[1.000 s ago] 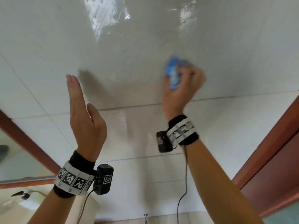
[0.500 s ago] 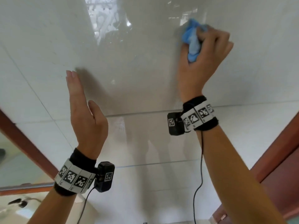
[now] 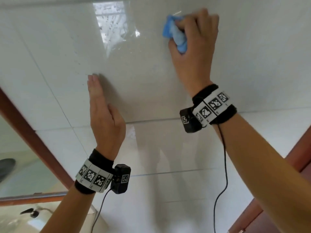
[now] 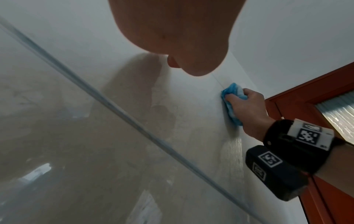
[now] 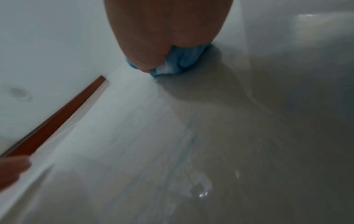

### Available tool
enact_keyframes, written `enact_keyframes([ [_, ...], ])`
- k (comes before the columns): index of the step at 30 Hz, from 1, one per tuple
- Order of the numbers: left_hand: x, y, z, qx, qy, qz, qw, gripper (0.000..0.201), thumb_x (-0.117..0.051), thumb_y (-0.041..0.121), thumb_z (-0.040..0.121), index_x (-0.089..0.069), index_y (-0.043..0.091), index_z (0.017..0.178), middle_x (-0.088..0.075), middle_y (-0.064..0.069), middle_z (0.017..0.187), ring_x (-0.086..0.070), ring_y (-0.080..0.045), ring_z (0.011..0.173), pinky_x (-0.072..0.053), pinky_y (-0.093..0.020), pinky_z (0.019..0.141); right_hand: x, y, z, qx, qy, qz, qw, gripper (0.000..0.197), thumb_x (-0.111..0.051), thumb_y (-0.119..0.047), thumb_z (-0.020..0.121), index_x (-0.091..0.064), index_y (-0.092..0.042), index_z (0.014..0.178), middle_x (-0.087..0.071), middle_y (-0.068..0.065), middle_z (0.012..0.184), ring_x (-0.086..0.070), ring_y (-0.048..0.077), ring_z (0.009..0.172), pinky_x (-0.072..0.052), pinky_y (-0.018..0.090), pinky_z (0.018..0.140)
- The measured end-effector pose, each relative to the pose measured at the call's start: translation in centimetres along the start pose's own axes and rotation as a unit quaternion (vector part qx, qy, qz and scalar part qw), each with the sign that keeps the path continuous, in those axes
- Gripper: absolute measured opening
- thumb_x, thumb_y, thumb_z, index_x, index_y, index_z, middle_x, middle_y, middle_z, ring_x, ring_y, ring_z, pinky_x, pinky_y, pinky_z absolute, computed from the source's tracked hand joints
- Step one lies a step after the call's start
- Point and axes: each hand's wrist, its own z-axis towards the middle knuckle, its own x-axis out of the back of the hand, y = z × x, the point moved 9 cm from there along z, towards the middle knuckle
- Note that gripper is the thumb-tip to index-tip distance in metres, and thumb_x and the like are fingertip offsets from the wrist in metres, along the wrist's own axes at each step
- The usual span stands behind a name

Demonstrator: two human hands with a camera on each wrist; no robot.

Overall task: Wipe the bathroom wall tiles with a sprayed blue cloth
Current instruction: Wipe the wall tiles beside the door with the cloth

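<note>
**Wiping high on the tile, droplets waiting at eleven o'clock**

We are mid-wipe. Our right hand (image 3: 193,46) has its fingers curled round the bunched blue cloth (image 3: 175,35) and presses it flat against the wall tiles (image 3: 151,84), up at one o'clock in the head view, close under the tile's top edge. Our left hand (image 3: 104,115) holds nothing; its fingers are straight and together, fingertips seemingly at the tile, at about seven o'clock from the cloth. Fine droplets (image 3: 111,27) show in the bright reflection at eleven o'clock, well apart from the cloth. We judge that patch unwiped, so the next move calls for drawing the cloth leftward across it with steady pressure, keeping the wad from slipping out of the grip.
</note>
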Motion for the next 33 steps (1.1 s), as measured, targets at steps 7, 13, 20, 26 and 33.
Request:
enact_keyframes([
  [7,0.4,-0.8,0.0,0.002,-0.013,0.003,1.000,0.078,-0.036,-0.020,0.089,-0.018,-0.003,0.163,-0.017,-0.014,0.172,-0.014,-0.022,0.161,-0.016,-0.033,0.131,-3.9,-6.8,-11.5,0.113,-0.128,-0.009,0.985,0.014,-0.073,0.000,0.081,-0.065,-0.008,0.088,-0.067,0.014,0.090,-0.047,0.030,0.081,-0.042,0.044,0.072],
  [13,3.0,-1.7,0.2,0.004,0.002,0.011,1.000,0.076,-0.037,-0.019,0.090,-0.017,-0.005,0.162,-0.017,-0.017,0.172,-0.015,-0.026,0.161,-0.018,-0.036,0.131,-2.1,-2.4,-3.3,-0.020,-0.034,-0.024,0.999,0.018,-0.071,0.000,0.073,-0.071,-0.004,0.091,-0.065,0.016,0.100,-0.053,0.034,0.091,-0.041,0.040,0.074],
  [20,4.1,-2.7,-0.7,0.027,-0.013,0.042,0.999,0.077,-0.040,-0.014,0.093,-0.015,0.002,0.164,-0.014,-0.010,0.174,-0.012,-0.020,0.161,-0.016,-0.029,0.130,-4.3,-6.4,-10.9,0.109,-0.170,-0.008,0.979,0.029,-0.069,0.009,0.073,-0.075,-0.006,0.097,-0.070,0.017,0.105,-0.056,0.034,0.083,-0.044,0.043,0.074],
  [26,4.2,-4.3,-0.8,0.050,-0.030,0.087,0.995,0.077,-0.040,-0.009,0.095,-0.015,0.007,0.165,-0.014,-0.005,0.174,-0.010,-0.015,0.161,-0.015,-0.021,0.127,-1.6,-3.1,-7.3,-0.035,-0.016,-0.009,0.999,0.019,-0.069,0.003,0.078,-0.071,-0.007,0.094,-0.066,0.018,0.101,-0.044,0.027,0.092,-0.043,0.044,0.077],
  [33,2.3,-4.8,-1.6,0.051,-0.073,0.108,0.990,0.075,-0.042,-0.004,0.097,-0.015,0.010,0.166,-0.016,-0.002,0.174,-0.010,-0.011,0.161,-0.022,-0.032,0.129,-0.7,-1.2,-5.4,0.002,-0.061,-0.021,0.998,0.016,-0.066,0.001,0.077,-0.067,-0.007,0.090,-0.067,0.017,0.103,-0.047,0.029,0.092,-0.035,0.036,0.076],
])
